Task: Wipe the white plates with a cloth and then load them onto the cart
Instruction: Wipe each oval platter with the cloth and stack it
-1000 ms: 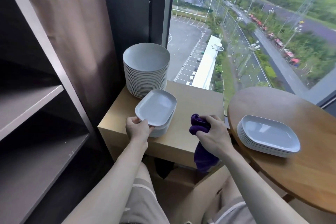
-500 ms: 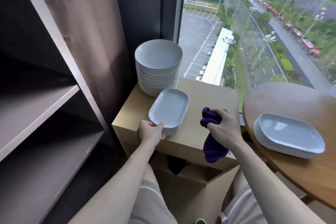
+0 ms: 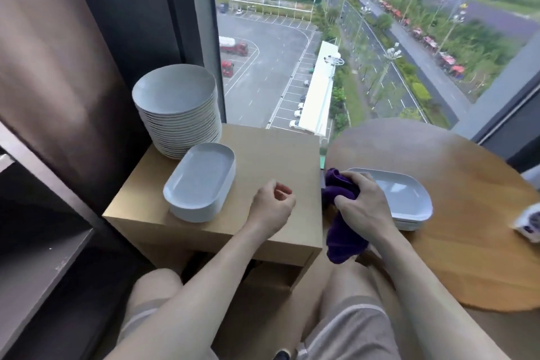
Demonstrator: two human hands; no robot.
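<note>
A small stack of white oblong plates [image 3: 201,183] lies on the light wooden stand [image 3: 271,155], in front of a tall stack of round white plates [image 3: 178,108]. My left hand [image 3: 273,207] hovers over the stand to the right of the oblong stack, fingers loosely curled, holding nothing. My right hand [image 3: 361,203] grips a purple cloth [image 3: 343,222] at the near left edge of a second stack of oblong plates [image 3: 406,199] on the round wooden table [image 3: 467,242].
Dark shelving [image 3: 38,257] stands at the left with a brown curtain [image 3: 58,67] behind it. A large window faces a car park far below. A small white and purple packet [image 3: 530,222] lies at the table's right edge. My knees are under the stand.
My left hand let go of the oblong plate on the stand and drew back to the right. My right hand carried the cloth rightward to the plates on the round table.
</note>
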